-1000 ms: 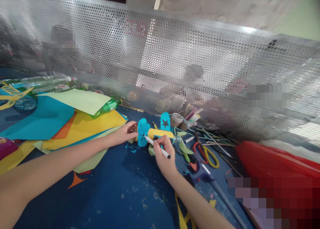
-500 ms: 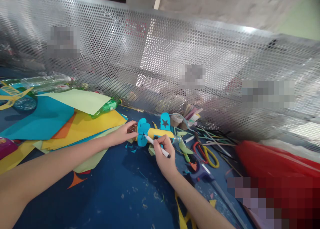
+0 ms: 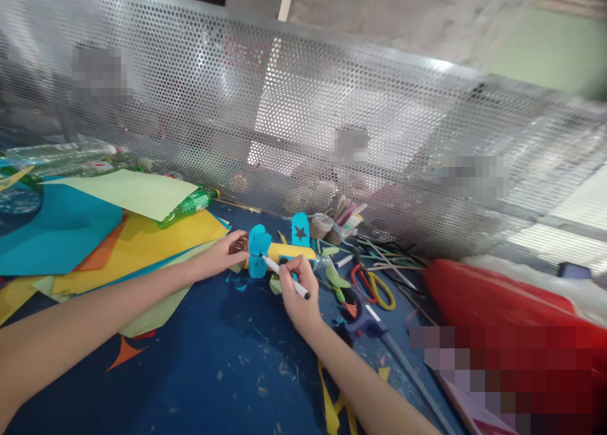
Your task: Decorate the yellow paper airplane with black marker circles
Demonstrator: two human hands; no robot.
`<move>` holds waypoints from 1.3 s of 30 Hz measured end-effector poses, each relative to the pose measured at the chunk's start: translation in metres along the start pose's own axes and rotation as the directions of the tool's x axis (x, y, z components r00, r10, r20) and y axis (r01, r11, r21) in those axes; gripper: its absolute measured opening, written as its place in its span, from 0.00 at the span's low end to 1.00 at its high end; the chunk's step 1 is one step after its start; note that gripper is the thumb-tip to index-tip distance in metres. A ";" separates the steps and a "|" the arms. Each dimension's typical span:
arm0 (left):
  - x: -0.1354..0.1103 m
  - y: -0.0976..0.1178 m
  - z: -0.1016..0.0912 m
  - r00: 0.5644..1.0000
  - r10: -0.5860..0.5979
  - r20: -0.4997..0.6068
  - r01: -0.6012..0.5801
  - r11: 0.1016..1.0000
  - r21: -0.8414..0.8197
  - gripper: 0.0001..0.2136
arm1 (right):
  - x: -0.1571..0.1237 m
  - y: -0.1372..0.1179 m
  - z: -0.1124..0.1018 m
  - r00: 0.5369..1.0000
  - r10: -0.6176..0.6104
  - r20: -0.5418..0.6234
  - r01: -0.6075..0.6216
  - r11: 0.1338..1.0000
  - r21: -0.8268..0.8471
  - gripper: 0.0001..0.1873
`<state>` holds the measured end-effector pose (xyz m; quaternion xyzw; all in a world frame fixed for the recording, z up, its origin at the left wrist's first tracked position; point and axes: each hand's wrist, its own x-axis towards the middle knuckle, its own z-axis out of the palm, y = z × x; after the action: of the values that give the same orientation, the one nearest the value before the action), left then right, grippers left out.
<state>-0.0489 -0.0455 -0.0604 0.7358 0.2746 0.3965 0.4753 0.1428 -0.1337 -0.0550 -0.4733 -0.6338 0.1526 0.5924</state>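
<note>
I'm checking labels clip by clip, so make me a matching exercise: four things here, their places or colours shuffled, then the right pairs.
Things:
1. Pen
2. Scissors
3. Green bottle
4. Left hand

Places or colours:
A. Partly covered by the pale green sheet
B. At the brown end of the craft
C. In the right hand
D. Red and yellow handles

Pairs: 1-C, 2-D, 3-A, 4-B

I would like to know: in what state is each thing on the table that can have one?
White marker with black end: held in right hand, tip at dark star.
Paper-wrapped yellow-and-blue bottle: lying sideways, end held by left hand.
Transparent green plastic bottle: lying, partly under pale green paper sheet.
Red and yellow scissor handles: lying; blade opening unclear.
</note>
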 end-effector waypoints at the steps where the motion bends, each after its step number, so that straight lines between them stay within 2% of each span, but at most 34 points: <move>1: 0.000 0.000 0.000 1.000 0.003 0.000 -0.003 1.000 0.004 0.19 | 0.000 -0.001 0.000 1.000 -0.008 0.000 0.008 1.000 -0.001 0.12; 6: 0.002 -0.006 -0.002 0.999 0.001 -0.054 0.001 0.999 0.047 0.21 | -0.002 -0.010 -0.002 0.981 -0.041 0.188 0.035 0.999 0.033 0.09; 8: 0.003 -0.008 -0.002 0.997 -0.006 -0.077 0.013 0.996 0.091 0.22 | -0.003 -0.014 -0.003 0.968 -0.106 0.229 0.112 0.994 -0.013 0.07; 11: 0.003 -0.006 -0.003 0.997 -0.018 -0.078 0.029 0.989 0.144 0.23 | -0.003 -0.018 -0.003 0.941 -0.235 0.244 0.270 0.955 -0.121 0.05; 13: 0.003 -0.003 -0.003 0.997 -0.021 -0.076 0.032 0.987 0.156 0.23 | -0.002 -0.018 -0.002 0.926 -0.290 0.243 0.332 0.931 -0.151 0.03; 16: 0.002 -0.001 -0.003 0.996 -0.011 -0.087 0.025 0.987 0.156 0.23 | -0.002 -0.014 0.000 0.935 -0.294 0.200 0.325 0.934 -0.147 0.02; 22: 0.002 -0.004 -0.004 0.995 -0.039 -0.094 0.054 0.986 0.160 0.25 | -0.001 -0.007 0.002 0.975 -0.175 0.135 0.198 0.964 -0.179 0.04; 30: 0.005 -0.006 -0.004 0.995 -0.021 -0.094 0.033 0.992 0.120 0.24 | -0.002 -0.008 0.002 0.921 -0.319 0.222 0.354 0.924 -0.142 0.04; 39: 0.003 -0.004 -0.003 0.993 -0.049 -0.107 0.064 0.987 0.148 0.26 | -0.001 -0.016 -0.002 0.922 -0.307 0.237 0.346 0.926 -0.148 0.05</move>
<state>-0.0502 -0.0396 -0.0627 0.7403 0.3487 0.3982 0.4144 0.1380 -0.1427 -0.0431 -0.3955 -0.7744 0.0400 0.4922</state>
